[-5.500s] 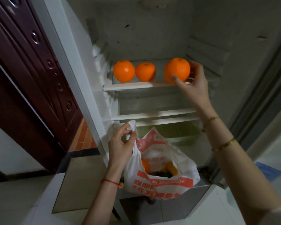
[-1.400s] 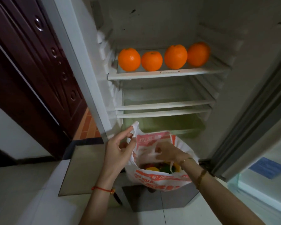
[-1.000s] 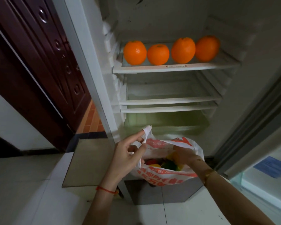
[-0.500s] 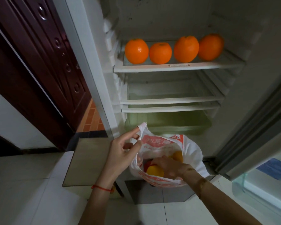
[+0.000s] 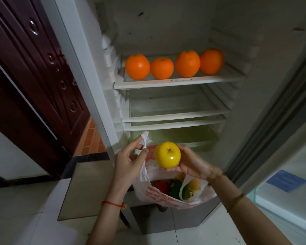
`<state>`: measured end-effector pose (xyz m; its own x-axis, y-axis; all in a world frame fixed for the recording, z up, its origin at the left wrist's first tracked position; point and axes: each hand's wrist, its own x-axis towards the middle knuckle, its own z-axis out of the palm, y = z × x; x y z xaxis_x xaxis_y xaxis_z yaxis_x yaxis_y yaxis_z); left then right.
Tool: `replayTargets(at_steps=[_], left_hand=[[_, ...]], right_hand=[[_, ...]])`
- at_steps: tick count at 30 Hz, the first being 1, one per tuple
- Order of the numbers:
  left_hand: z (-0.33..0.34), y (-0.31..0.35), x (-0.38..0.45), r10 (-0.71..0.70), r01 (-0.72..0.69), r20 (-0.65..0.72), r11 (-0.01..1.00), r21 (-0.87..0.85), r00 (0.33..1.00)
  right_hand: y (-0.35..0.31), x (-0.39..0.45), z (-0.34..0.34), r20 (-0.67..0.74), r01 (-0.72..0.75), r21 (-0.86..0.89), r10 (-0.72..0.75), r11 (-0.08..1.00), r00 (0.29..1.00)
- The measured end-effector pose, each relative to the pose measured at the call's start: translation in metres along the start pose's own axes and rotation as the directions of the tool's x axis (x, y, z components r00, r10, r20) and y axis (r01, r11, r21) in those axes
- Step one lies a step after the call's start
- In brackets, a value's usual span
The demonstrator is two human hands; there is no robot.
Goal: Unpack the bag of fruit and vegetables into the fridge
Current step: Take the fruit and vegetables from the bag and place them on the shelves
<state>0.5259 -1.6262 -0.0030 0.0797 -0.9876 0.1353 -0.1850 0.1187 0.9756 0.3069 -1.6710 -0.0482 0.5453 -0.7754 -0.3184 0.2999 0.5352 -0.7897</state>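
The fridge stands open in front of me. Several oranges [image 5: 174, 66] sit in a row on its top shelf [image 5: 180, 81]. My right hand [image 5: 193, 163] holds a yellow apple [image 5: 167, 154] just above the mouth of the bag. My left hand [image 5: 129, 160] pinches one handle of the white and red plastic bag [image 5: 159, 196] and holds it up below the fridge opening. Inside the bag I see a red fruit, a green one and a yellowish one, partly hidden by the plastic.
Two bare shelves [image 5: 175, 116] lie under the oranges, with a greenish drawer [image 5: 177, 137] beneath them. The fridge door [image 5: 279, 110] stands open on the right. A dark red door [image 5: 30, 82] is at the left. The floor is pale tile.
My right hand has come up out of the bag with the yellow apple in it. My left hand has kept its hold on the bag handle. The oranges have not moved.
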Motion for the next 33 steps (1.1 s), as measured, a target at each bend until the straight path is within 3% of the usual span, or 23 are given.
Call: replayTargets(at_steps=[3, 6, 13, 16, 18, 21, 23, 24, 26, 28, 33], left_hand=[[0.003, 0.004, 0.003, 0.007, -0.007, -0.006, 1.000, 0.025, 1.000], [0.005, 0.002, 0.007, 0.012, -0.011, -0.013, 0.999, 0.032, 1.000], [0.007, 0.000, 0.014, 0.000, 0.001, -0.039, 1.000, 0.022, 0.999], [0.008, -0.001, 0.018, 0.000, 0.000, -0.037, 1.000, 0.024, 0.999], [0.009, -0.001, 0.019, 0.003, -0.002, -0.026, 0.999, 0.038, 1.000], [0.009, -0.002, 0.021, -0.008, 0.009, -0.017, 0.999, 0.039, 1.000], [0.009, -0.004, 0.022, -0.027, 0.027, -0.017, 0.999, 0.029, 0.999], [0.009, -0.004, 0.023, -0.037, 0.038, -0.019, 0.999, 0.026, 0.999], [0.009, -0.005, 0.025, -0.037, 0.038, -0.023, 0.999, 0.027, 0.999], [0.009, -0.005, 0.026, -0.020, 0.021, -0.031, 0.999, 0.033, 0.999], [0.008, -0.008, 0.030, -0.016, 0.018, -0.040, 0.998, 0.056, 0.999]], right_hand=[[-0.003, -0.005, 0.003, 0.070, 0.008, 0.185, -0.021, 0.983, 0.997], [-0.009, -0.012, 0.011, 0.080, 0.030, 0.239, -0.051, 0.971, 0.995], [-0.046, -0.040, 0.027, -0.063, 0.289, -0.042, -0.292, 0.956, 0.954], [-0.077, -0.046, 0.035, -0.228, 0.437, -0.162, -0.464, 0.885, 0.856], [-0.103, -0.050, 0.039, -0.314, 0.517, -0.273, -0.583, 0.812, 0.749], [-0.141, -0.056, 0.039, -0.466, 0.479, -0.582, -0.753, 0.657, 0.465], [-0.166, -0.059, 0.034, -0.491, 0.384, -0.733, -0.827, 0.562, 0.274], [-0.177, -0.059, 0.031, -0.479, 0.314, -0.792, -0.851, 0.525, 0.215], [-0.194, -0.061, 0.023, -0.440, 0.161, -0.872, -0.884, 0.462, 0.159], [-0.208, -0.060, 0.015, -0.412, 0.048, -0.904, -0.897, 0.424, 0.157], [-0.223, -0.050, 0.004, -0.420, 0.020, -0.901, -0.884, 0.433, 0.207]])
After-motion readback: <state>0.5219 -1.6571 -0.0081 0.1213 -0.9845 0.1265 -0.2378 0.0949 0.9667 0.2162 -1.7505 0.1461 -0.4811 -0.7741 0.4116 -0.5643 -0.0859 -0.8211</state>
